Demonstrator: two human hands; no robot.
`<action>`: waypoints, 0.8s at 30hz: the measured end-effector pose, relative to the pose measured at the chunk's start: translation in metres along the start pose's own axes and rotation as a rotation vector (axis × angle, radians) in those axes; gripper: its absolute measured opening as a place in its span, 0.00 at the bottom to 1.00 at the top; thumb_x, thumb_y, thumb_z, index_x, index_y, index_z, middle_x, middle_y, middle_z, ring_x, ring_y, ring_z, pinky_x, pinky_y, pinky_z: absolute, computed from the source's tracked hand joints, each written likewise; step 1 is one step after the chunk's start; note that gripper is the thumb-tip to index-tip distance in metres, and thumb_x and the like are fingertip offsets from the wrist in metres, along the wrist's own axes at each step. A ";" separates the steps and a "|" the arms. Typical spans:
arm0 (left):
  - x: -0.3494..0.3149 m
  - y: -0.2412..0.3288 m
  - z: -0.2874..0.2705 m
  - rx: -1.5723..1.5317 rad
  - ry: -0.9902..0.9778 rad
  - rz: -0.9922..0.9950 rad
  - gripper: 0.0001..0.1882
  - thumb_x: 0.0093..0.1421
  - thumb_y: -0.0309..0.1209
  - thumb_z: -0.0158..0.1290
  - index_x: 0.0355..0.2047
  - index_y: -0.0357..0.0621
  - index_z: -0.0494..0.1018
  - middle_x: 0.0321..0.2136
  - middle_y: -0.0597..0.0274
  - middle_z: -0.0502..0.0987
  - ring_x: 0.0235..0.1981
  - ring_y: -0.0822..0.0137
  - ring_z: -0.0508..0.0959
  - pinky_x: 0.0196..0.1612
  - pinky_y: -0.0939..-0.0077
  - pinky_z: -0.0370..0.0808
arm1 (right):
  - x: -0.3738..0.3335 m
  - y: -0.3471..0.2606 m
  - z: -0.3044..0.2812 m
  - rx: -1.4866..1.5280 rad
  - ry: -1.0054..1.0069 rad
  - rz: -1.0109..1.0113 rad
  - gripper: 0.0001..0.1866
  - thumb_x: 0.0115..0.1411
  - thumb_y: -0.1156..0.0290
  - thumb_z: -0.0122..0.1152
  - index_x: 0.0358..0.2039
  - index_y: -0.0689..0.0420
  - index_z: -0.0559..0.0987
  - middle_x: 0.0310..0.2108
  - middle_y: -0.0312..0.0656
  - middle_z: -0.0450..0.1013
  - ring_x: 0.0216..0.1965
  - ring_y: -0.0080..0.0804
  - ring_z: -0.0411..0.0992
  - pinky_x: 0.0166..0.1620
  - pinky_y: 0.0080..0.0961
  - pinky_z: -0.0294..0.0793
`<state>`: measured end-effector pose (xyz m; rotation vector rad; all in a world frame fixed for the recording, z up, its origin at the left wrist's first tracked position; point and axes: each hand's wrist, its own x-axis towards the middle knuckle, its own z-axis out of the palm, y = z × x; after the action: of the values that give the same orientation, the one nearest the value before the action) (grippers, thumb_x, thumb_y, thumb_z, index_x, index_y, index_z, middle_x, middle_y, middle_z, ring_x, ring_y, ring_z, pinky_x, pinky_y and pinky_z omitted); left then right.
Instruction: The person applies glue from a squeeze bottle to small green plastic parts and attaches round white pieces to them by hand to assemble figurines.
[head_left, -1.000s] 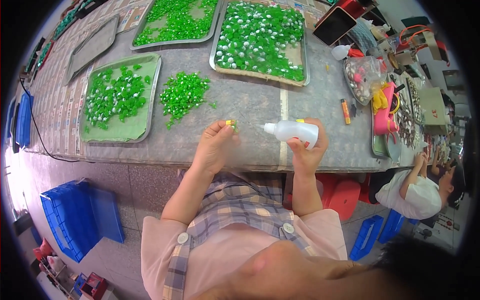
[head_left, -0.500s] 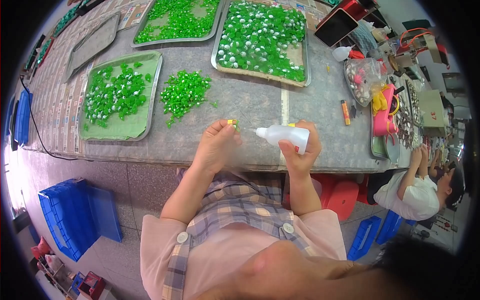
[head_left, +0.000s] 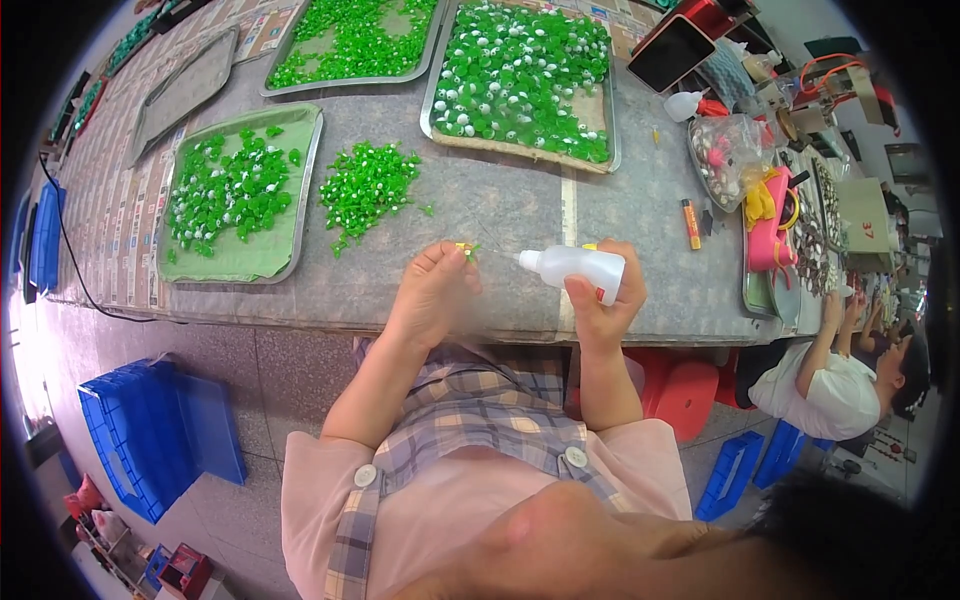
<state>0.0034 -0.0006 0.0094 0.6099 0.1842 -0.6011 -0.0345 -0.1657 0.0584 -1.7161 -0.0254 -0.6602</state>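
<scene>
Between thumb and fingers, my left hand (head_left: 434, 290) pinches a small green plastic piece (head_left: 474, 252); yellow tape wraps a fingertip. My right hand (head_left: 612, 300) is closed round a white squeeze bottle (head_left: 578, 268), held tilted on its side with its thin nozzle toward the left hand. A small gap separates nozzle and green piece. Beyond the left hand lies a loose pile of small green pieces with white parts (head_left: 368, 190). To its left, a tray lined with green cloth (head_left: 225, 266) bears green pieces with white balls.
At the back stand a metal tray of green and white pieces (head_left: 616, 140) and another of green pieces (head_left: 345, 86). An orange tube (head_left: 691, 224) lies to the right, near a pink and yellow object (head_left: 768, 230). Blue crates (head_left: 130, 440) stand on the floor. Another person sits at far right.
The bottle in my right hand has shifted slightly right, away from the left hand. My left fingers have turned the green piece a little.
</scene>
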 end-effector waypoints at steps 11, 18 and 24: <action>-0.001 -0.001 0.000 0.063 0.045 0.058 0.03 0.48 0.28 0.49 0.23 0.43 0.67 0.19 0.66 0.69 0.21 0.76 0.67 0.25 0.85 0.65 | -0.003 0.003 -0.001 0.105 0.062 0.009 0.15 0.40 0.66 0.62 0.23 0.59 0.66 0.17 0.32 0.63 0.18 0.14 0.58 0.20 0.09 0.56; -0.003 0.000 0.001 0.247 0.104 0.254 0.06 0.46 0.22 0.48 0.27 0.39 0.68 0.23 0.64 0.71 0.24 0.76 0.71 0.27 0.85 0.67 | -0.007 0.008 -0.003 0.039 0.011 0.035 0.15 0.40 0.67 0.61 0.23 0.59 0.66 0.18 0.32 0.63 0.18 0.13 0.59 0.21 0.09 0.56; -0.003 0.001 -0.001 0.248 0.091 0.244 0.06 0.47 0.22 0.48 0.28 0.40 0.68 0.24 0.63 0.71 0.25 0.72 0.72 0.32 0.79 0.70 | -0.007 0.006 -0.001 0.024 -0.003 0.063 0.15 0.40 0.66 0.62 0.23 0.59 0.66 0.18 0.32 0.63 0.19 0.13 0.59 0.21 0.09 0.57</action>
<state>0.0011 0.0018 0.0100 0.8859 0.1186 -0.3625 -0.0390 -0.1657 0.0502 -1.6879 0.0185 -0.6089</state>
